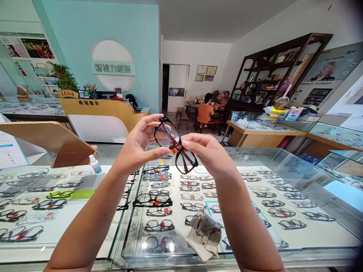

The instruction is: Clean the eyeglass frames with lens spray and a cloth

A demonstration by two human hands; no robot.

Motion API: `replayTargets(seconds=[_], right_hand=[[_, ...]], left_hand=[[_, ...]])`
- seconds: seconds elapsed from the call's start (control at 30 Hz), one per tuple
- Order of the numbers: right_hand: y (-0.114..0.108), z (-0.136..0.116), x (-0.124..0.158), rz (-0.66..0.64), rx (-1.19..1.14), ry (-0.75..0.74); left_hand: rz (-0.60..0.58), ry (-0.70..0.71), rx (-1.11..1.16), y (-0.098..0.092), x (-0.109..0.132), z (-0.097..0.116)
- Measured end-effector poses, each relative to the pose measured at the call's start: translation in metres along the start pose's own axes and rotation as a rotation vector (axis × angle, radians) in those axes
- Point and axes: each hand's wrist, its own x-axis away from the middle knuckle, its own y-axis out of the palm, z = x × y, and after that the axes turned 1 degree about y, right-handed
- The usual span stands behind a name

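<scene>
one pair of dark spectacles (179, 146), hand-held, tilted

left hand (141, 142): fingers and thumb about the upper lens.
right hand (208, 152): thumb and finger pinched near the bridge.
the pair is raised above a glass display case (314, 237) with rowed frames (273, 203).
on the case: crumpled grey cloth (205, 233); another black pair (153, 200).
leftward: small white bottle (95, 165).
across the room from me: seated person in orange (205, 112).

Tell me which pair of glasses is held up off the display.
The dark-framed pair with an orange tag, tilted between the left hand and the right hand. The other pairs nearby sit in or on the glass display cases.
</scene>
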Motion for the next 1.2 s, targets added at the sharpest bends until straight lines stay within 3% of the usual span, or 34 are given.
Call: replayTargets(seconds=[0.17, 0.23, 0.37, 0.43, 0.57, 0.67, 0.93, 1.2], right_hand=[[0.004, 0.004, -0.001, 0.056, -0.021, -0.009], [0.005, 0.006, -0.002, 0.090, -0.008, -0.031], [0.008, 0.011, -0.003, 0.274, 0.108, -0.177], [0.012, 0.012, -0.002, 0.363, 0.203, -0.255], [0.027, 0.013, 0.002, 0.424, 0.360, -0.344], [0.037, 0.015, 0.005, 0.434, 0.445, -0.412], [0.050, 0.020, 0.012, 0.472, 0.710, -0.580], [0.060, 0.004, 0.028, 0.365, 0.759, -0.520]], left_hand=[[0.013, 0.011, -0.083, 0.002, -0.001, -0.001], [0.075, 0.043, -0.131, 0.004, -0.001, -0.002], [0.456, 0.162, -0.351, 0.013, 0.003, 0.007], [0.534, 0.113, -0.458, 0.020, 0.007, 0.016], [0.331, -0.108, -0.480, 0.031, 0.013, 0.029], [0.270, -0.156, -0.458, 0.035, 0.013, 0.031], [0.339, -0.184, -0.368, 0.034, 0.010, 0.030], [0.377, -0.207, -0.382, 0.029, 0.013, 0.032]])
